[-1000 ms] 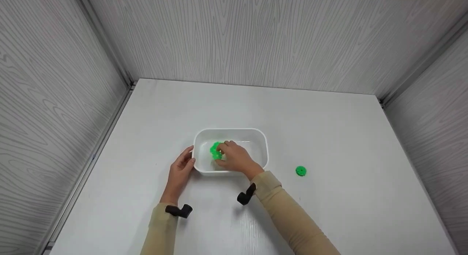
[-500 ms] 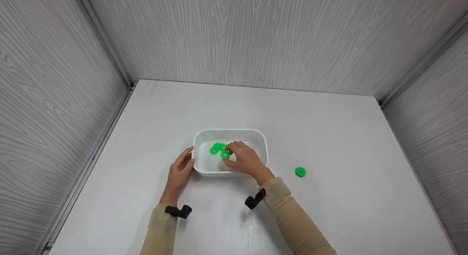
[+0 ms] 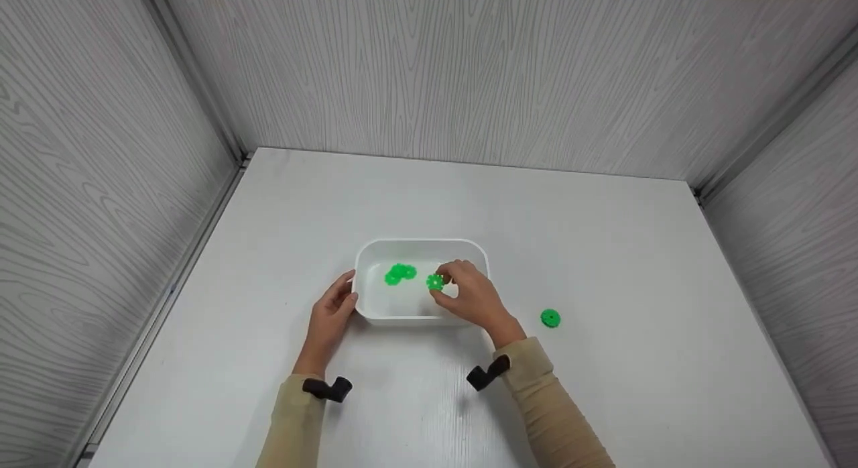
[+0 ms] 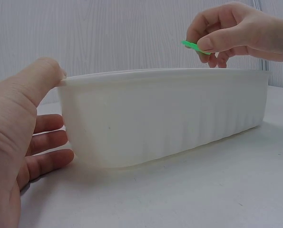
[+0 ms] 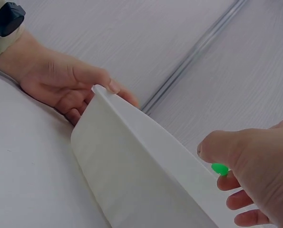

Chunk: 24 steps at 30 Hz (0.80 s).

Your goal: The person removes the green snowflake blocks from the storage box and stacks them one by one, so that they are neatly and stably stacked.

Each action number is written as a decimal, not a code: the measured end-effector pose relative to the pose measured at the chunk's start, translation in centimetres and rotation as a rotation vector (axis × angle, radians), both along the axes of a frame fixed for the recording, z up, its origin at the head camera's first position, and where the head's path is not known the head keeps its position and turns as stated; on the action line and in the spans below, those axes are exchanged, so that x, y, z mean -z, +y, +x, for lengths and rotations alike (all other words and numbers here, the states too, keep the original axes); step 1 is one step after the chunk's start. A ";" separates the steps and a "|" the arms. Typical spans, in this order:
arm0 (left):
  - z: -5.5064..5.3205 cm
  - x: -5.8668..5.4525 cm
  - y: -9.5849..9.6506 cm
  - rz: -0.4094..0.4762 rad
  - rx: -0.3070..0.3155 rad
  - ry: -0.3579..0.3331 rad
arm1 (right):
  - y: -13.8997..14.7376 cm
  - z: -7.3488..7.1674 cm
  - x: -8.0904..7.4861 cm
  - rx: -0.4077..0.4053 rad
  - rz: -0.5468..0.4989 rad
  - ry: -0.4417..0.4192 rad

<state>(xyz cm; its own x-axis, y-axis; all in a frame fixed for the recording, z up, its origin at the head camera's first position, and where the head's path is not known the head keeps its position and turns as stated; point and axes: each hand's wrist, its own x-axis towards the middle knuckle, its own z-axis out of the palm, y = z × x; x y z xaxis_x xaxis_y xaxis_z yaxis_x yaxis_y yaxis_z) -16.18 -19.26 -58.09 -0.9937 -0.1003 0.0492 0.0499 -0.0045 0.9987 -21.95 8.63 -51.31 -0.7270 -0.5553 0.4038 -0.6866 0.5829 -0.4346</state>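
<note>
My right hand (image 3: 472,297) pinches a green notched plastic disc (image 3: 435,281), like a snowflake building disc, between thumb and fingertips. In the left wrist view the disc (image 4: 195,47) shows edge-on above the rim of the white plastic box (image 4: 165,114); the right wrist view shows only a green bit of it past the thumb. Several like discs (image 3: 400,273) lie overlapping inside the box, left of centre. With my left hand (image 3: 330,317) I hold the box's left end, thumb on the rim and fingers against the outer wall.
Right of the box, on the white table (image 3: 637,287), lie green discs (image 3: 550,318) stacked together. Grey wood-grain panels (image 3: 429,72) stand behind the table and on both sides. Each wrist carries a small black camera (image 3: 328,389).
My right hand has lifted one green disc from the group in the box and moved right with it. The left hand and the box stay in place.
</note>
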 end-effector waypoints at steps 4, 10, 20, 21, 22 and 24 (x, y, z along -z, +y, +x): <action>-0.1 0.3 0.1 -0.025 -0.016 -0.003 | 1.1 0.3 -0.1 0.036 -0.009 -0.017; 0.0 0.3 0.2 -0.024 -0.029 0.002 | 2.5 0.8 -0.2 0.075 -0.050 -0.024; 0.1 0.3 0.2 -0.006 -0.004 0.005 | 5.1 2.1 0.2 0.152 -0.078 -0.009; 0.0 0.3 0.2 -0.009 -0.004 0.007 | 5.4 2.2 0.2 0.158 -0.086 -0.007; 0.0 0.3 0.2 -0.010 -0.004 0.011 | 5.7 2.3 0.2 0.158 -0.100 0.001; 0.1 0.3 0.1 -0.009 -0.004 0.019 | 6.3 2.5 0.3 0.163 -0.118 0.022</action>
<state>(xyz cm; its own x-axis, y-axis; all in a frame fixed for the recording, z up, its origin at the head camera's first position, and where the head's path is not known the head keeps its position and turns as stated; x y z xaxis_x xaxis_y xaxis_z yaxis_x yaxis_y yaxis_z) -16.12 -19.14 -58.35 -0.9922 -0.1042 0.0687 0.0686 0.0047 0.9976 -19.44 14.95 -51.56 -0.7938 -0.3789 0.4758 -0.5973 0.6329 -0.4925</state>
